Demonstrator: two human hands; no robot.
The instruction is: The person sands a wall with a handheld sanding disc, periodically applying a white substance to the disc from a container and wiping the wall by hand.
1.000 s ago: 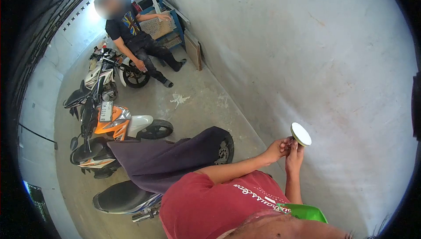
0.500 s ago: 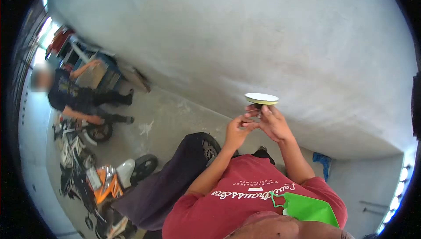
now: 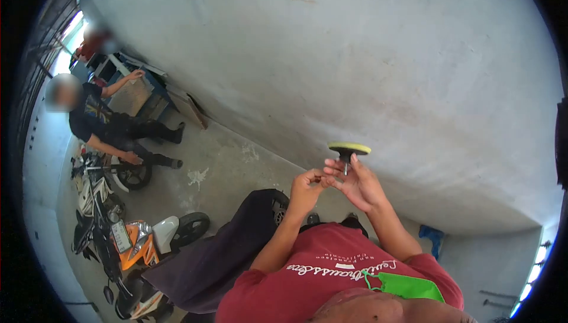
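Yellow-edged disc pad [image 3: 350, 147] up in front of us, level or close to it, and we've got it by the underside. Behind it, the biggest thing in view, a grey wall [image 3: 367, 62] sweeps right across, with the concrete floor [image 3: 228, 172] running along its foot. Over on our left, a dark cloth [image 3: 228, 258] drapes over a motorcycle wheel [image 3: 279, 209], and past it stands the orange-and-white motorcycle [image 3: 142, 243]. Farther off, a person in dark clothes [image 3: 109, 127] sits near a blue stand [image 3: 155, 101], one arm stretched towards it. Down below we've our red shirt [image 3: 331, 264] and a bright green mask [image 3: 408, 286]. Now the hands: our right hand [image 3: 361, 188] is clamped on the pad, thumb and fingers around its black backing. Our left hand [image 3: 306, 191] has its fingertips drawn in at our right fingers; whether they pinch anything, we can't tell. Smallest of all, a metal shank [image 3: 346, 168] points down from the backing.
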